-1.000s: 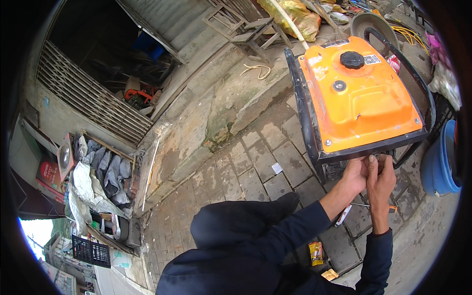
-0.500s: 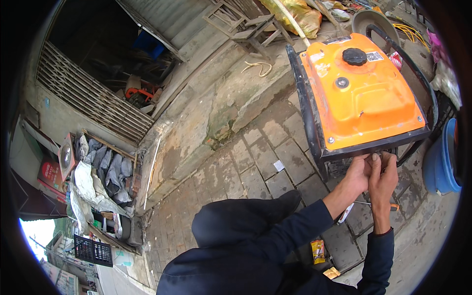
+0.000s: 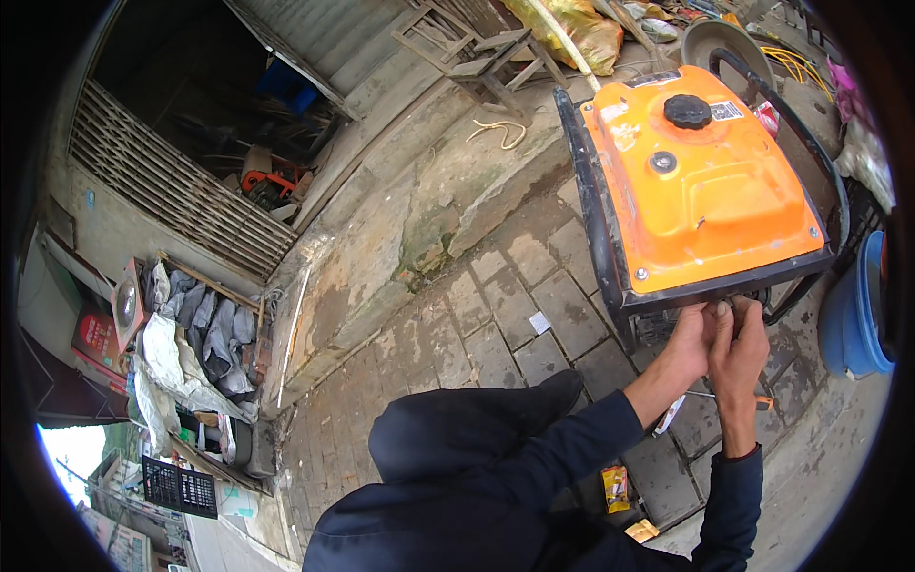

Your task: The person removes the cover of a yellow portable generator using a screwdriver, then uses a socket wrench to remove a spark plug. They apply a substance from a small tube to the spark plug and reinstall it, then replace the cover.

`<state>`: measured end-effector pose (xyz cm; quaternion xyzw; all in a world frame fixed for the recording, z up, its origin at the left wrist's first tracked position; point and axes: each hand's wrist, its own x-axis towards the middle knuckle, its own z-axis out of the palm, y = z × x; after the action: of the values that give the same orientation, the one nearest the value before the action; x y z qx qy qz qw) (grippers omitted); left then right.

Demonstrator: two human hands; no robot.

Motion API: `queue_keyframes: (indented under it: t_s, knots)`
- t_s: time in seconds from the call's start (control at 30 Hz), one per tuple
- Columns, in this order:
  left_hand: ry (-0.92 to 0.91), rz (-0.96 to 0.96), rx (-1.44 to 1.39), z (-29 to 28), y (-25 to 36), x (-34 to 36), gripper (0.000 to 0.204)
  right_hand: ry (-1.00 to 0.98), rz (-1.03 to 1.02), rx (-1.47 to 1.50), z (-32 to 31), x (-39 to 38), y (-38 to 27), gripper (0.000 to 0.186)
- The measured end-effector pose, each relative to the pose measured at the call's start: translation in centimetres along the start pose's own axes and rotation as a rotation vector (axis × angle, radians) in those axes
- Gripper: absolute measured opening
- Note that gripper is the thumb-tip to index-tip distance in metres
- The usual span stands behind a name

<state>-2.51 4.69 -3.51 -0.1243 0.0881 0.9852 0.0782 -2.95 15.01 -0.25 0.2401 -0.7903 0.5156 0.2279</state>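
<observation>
Left grip [image 3: 690, 341] just beside right grip [image 3: 739, 345], fingertips [image 3: 724, 311] partly hidden, dark-sleeved forearms [image 3: 586, 443] extended, knee [image 3: 412, 437] bent

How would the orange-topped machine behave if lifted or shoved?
The orange-topped machine should be stiff, judging by the thick black frame around it. It's probably heavy, given its bulk. Rolling seems unlikely: no wheels show, though its base is mostly hidden.

I record even, diffuse daylight with soft, faint shadows. The orange tank [image 3: 710, 205] reads bright. The doorway [image 3: 205, 81] sinks to near black, and the patch of sky [image 3: 76, 448] burns out to white. I find little detail in the dark trousers [image 3: 434, 439]. Straight edges bend toward the round, blackened border.
</observation>
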Motion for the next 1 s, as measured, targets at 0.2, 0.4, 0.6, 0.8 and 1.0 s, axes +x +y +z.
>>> queue_keyframes:
  t_s: [0.2,0.4,0.6,0.8,1.0]
  knots:
    - [0.020,0.045,0.072,0.2,-0.4,0.5,0.028,0.050,0.213,0.094,0.1,-0.3,-0.4,0.022]
    - [-0.002,0.068,0.024,-0.4,-0.7,0.1,0.027,-0.097,0.177,-0.045,-0.7,0.3,-0.4,0.024]
    - [-0.090,0.057,0.002,-1.1,-0.4,0.8,0.028,-0.029,0.148,0.104,-0.7,0.0,-1.1,0.023]
    - [0.044,0.064,0.020,0.5,-0.8,0.1,0.030,-0.114,0.292,-0.079,-0.7,0.3,-0.5,0.023]
    - [-0.101,0.121,0.000,0.9,-1.0,-1.0,0.033,-0.014,0.114,-0.003,-0.6,0.0,-1.2,0.029]
